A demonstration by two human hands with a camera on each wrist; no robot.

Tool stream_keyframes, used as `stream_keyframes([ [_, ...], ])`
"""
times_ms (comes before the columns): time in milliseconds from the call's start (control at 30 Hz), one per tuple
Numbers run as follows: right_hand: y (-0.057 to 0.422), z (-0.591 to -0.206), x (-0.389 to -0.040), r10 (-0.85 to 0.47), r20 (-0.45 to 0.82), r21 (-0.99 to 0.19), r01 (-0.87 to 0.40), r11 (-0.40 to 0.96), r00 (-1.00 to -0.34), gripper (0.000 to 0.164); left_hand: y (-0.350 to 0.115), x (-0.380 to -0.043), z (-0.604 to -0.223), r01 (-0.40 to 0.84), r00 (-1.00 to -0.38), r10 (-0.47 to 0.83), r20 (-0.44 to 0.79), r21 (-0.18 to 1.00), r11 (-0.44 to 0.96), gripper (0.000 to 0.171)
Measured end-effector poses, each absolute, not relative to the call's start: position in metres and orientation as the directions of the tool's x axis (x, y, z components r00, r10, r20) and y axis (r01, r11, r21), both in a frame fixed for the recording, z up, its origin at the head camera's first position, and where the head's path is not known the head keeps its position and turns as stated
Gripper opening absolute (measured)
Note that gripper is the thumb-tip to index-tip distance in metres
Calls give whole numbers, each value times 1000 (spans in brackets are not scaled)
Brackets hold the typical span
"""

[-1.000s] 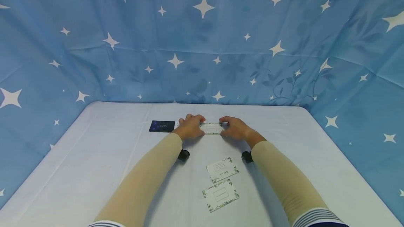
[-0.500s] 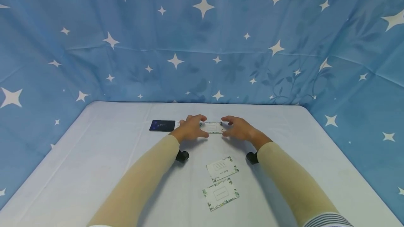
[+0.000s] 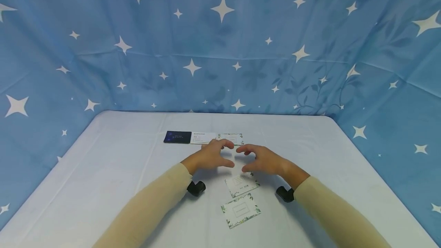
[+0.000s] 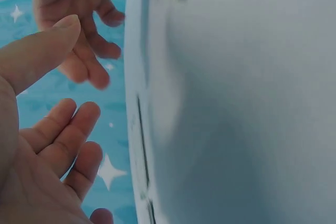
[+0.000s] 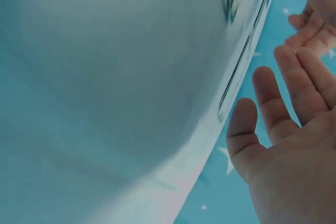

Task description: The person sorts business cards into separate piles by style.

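In the head view my left hand (image 3: pixel 211 156) and right hand (image 3: pixel 263 160) hover over the middle of the table, facing each other with fingers spread and nothing between them. Behind them lies a row of cards: a dark blue card (image 3: pixel 177 137), a white card with print (image 3: pixel 202 137), and a leaf-bordered card (image 3: pixel 236 138), partly covered by the left fingers. A second leaf-bordered card (image 3: pixel 242 185) lies below the hands, its top overlapped by the right thumb. Nearer still is a third leaf-bordered card (image 3: pixel 241 210). Both wrist views show relaxed, bare fingers (image 5: pixel 270 103) off the tabletop.
A white cloth covers the table (image 3: pixel 86 186), whose rounded far corners meet a blue curtain (image 3: pixel 220 49) with white stars. A black wrist camera (image 3: pixel 196 188) sits under the left wrist, and another black camera (image 3: pixel 285 194) under the right.
Both hands have let go of the leaf-bordered card at the row's right end and drawn back toward the person. The white printed card is now uncovered. The cards stay where they were.
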State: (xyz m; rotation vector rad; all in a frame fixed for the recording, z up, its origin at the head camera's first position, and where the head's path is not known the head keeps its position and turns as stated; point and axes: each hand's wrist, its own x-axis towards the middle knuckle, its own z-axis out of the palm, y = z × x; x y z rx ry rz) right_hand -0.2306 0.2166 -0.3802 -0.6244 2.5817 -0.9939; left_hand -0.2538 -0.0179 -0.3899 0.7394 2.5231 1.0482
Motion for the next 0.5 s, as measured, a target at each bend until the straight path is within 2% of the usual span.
stream_keyframes([
  [100, 217, -380, -220, -498, -138, -678, -285, 678, -856, 60, -17, -242, -388, 350, -806, 587, -79, 736, 579, 58],
  [333, 225, -384, -201, -473, -180, -647, -258, 717, -863, 62, -19, -217, -393, 274, -831, 532, -160, 715, 644, 55],
  [500, 233, -386, -193, -492, -179, -624, -289, 726, -852, 66, -21, -209, -396, 273, -832, 526, -176, 695, 665, 54],
])
